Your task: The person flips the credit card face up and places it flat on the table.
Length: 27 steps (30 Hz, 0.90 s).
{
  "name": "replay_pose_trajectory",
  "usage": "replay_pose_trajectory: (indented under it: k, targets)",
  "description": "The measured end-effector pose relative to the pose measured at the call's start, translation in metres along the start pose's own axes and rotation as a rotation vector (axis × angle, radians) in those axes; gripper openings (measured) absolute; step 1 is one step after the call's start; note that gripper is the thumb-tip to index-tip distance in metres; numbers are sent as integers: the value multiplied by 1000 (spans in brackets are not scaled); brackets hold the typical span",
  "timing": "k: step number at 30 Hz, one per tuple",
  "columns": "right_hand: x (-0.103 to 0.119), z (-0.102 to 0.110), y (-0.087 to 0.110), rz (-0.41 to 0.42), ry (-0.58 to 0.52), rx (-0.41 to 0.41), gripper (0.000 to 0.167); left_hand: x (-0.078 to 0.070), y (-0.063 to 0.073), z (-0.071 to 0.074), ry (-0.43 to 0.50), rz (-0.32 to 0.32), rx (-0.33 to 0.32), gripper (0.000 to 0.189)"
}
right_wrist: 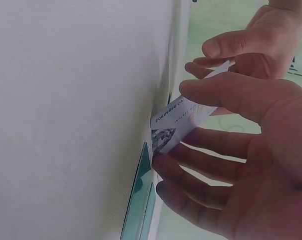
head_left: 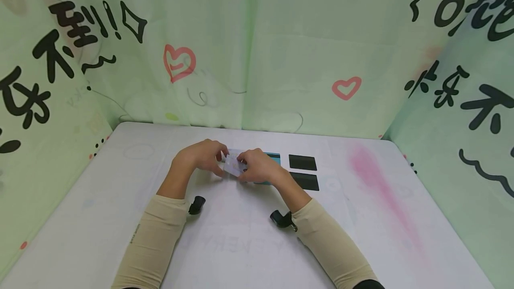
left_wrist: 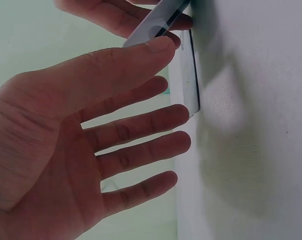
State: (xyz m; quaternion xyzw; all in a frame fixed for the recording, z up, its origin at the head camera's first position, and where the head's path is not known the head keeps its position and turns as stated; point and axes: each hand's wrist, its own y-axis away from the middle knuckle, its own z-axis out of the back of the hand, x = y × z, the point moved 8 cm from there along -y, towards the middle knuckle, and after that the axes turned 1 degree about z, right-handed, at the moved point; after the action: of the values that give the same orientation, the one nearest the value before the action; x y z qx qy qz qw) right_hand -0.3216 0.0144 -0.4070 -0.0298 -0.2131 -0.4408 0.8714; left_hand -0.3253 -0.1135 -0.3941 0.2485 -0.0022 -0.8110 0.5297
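My right hand [head_left: 259,165] holds a white card [right_wrist: 180,117] between its thumb and fingers. The card is tilted and carries gold lettering, a printed number and a dark diamond-like picture. Facing it, my left hand [head_left: 204,157] has its thumb and index finger spread around the card's far corner. In the left wrist view, the other left fingers [left_wrist: 146,152] stretch out straight, side by side. Another pale card [left_wrist: 189,75] lies flat on the table just beyond them. Blue cards [head_left: 275,157] lie on the table, partly hidden under my right hand and wrist.
Two black cards [head_left: 303,162] lie one behind the other, right of the blue ones. The white-covered table [head_left: 225,244] bears a pink smear at the right. Green curtains [head_left: 289,48] with black writing and red hearts enclose its back and sides.
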Motion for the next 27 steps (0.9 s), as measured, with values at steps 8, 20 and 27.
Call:
replay_pose_trajectory:
  k: [8,20,27]
  targets:
    - [2,-2,-1,13,11,-11,55,-5,2,1,15,-49,-18,56]
    - [1,-2,-1,17,14,-1,57,-4,-2,0,5,-57,-13,57]
    - [1,-3,-2,10,31,6,57,-1,-1,1,0,-33,-10,59]
